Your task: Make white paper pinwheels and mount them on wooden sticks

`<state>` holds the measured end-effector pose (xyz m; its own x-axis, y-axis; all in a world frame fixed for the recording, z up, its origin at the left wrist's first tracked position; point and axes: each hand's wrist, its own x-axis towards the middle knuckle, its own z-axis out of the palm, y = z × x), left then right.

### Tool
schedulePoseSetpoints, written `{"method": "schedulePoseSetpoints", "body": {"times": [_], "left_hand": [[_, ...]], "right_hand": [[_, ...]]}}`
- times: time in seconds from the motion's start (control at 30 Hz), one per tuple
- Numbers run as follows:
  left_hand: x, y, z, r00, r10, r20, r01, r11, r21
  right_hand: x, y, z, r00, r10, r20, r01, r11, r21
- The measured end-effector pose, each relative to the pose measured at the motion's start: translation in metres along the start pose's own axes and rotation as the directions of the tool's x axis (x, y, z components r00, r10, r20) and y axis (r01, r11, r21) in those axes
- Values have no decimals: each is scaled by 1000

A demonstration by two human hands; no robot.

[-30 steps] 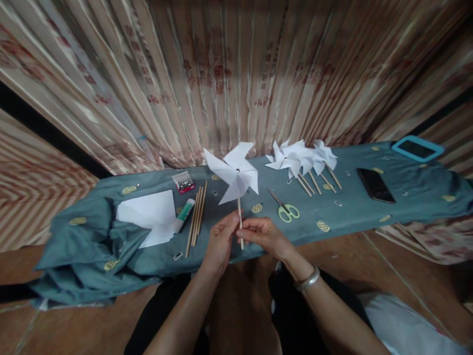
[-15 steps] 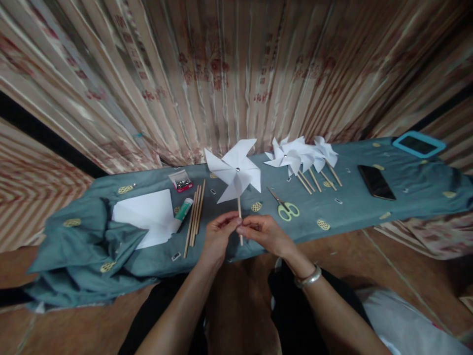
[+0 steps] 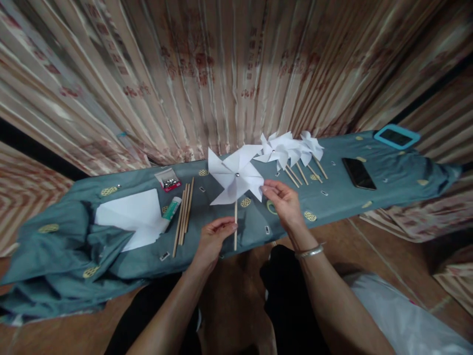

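Observation:
A white paper pinwheel (image 3: 236,183) with a silver pin at its centre stands upright on a thin wooden stick. My left hand (image 3: 216,237) is closed on the lower part of that stick, pinching it between thumb and fingers. At the pinwheel's right side, the fingertips of my right hand (image 3: 283,201) are closed at the edge of one paper blade. Behind my right hand, scissors (image 3: 271,207) with green handles are mostly hidden.
Several finished pinwheels (image 3: 290,150) lie at the back. Loose wooden sticks (image 3: 184,212), a glue stick (image 3: 172,208), a box of pins (image 3: 169,181) and white paper sheets (image 3: 129,212) lie left. A black phone (image 3: 358,173) and a blue-framed device (image 3: 397,136) lie right.
My right hand has left the stick and moved up and right to a blade of the pinwheel. My left hand still holds the stick. The view has shifted slightly right.

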<state>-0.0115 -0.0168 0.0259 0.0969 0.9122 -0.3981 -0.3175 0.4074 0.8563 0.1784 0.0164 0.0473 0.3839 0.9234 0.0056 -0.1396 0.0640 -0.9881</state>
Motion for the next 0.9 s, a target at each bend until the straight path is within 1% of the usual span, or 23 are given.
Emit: {"method": "schedulePoseSetpoints", "body": {"times": [0.1, 0.23, 0.37, 0.6, 0.9], "left_hand": [[0, 0, 2, 1000, 7, -7, -7, 1000, -6], [0, 0, 4, 999, 19, -32, -19, 1000, -16], [0, 0, 5, 998, 33, -44, -34, 999, -21], [2, -3, 6, 997, 54, -57, -54, 998, -10], [3, -4, 8, 996, 66, -57, -67, 998, -19]], "right_hand": [[-3, -2, 3, 1000, 22, -21, -21, 999, 27], [-7, -4, 6, 999, 44, -22, -43, 999, 21], [-11, -7, 9, 997, 77, 20, -77, 997, -1], [-17, -13, 16, 985, 153, 76, -155, 987, 29], [-23, -12, 23, 972, 174, 160, -176, 984, -1]]}}
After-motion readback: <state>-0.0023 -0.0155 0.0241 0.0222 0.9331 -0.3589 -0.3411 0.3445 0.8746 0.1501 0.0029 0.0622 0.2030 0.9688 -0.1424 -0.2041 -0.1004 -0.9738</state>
